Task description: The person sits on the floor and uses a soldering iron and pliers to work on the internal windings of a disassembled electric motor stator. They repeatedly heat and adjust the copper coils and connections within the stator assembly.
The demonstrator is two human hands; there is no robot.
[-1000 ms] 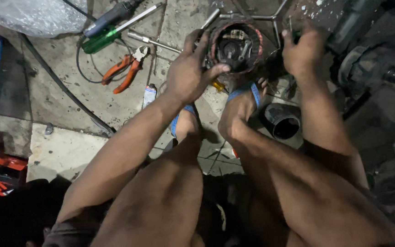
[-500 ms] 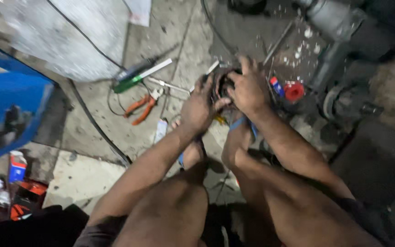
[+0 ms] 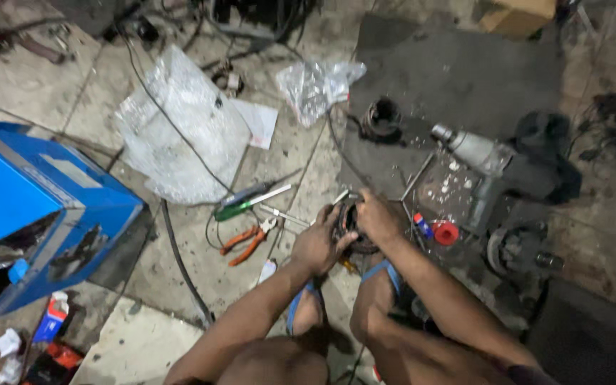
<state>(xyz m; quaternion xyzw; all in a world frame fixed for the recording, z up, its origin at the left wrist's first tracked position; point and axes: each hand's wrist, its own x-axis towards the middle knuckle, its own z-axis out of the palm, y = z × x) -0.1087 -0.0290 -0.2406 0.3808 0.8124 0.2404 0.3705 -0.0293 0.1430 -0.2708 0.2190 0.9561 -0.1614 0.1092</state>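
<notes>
I sit on the floor with my feet in blue-strapped sandals. Between my feet both hands grip a dark round motor part with wire windings. My left hand clasps its left side; my right hand covers its top and right side. Most of the part is hidden under my fingers. Orange-handled pliers and a green-handled screwdriver lie just left of my hands.
A blue box stands at the left. Crumpled clear plastic bags lie beyond the tools. A grey power drill, a red cap and another dark round part lie to the right and behind. A black cable crosses the floor.
The view has pulled back and up, showing far more floor. My right hand moved from the part's far right edge onto its top; both hands keep hold.
</notes>
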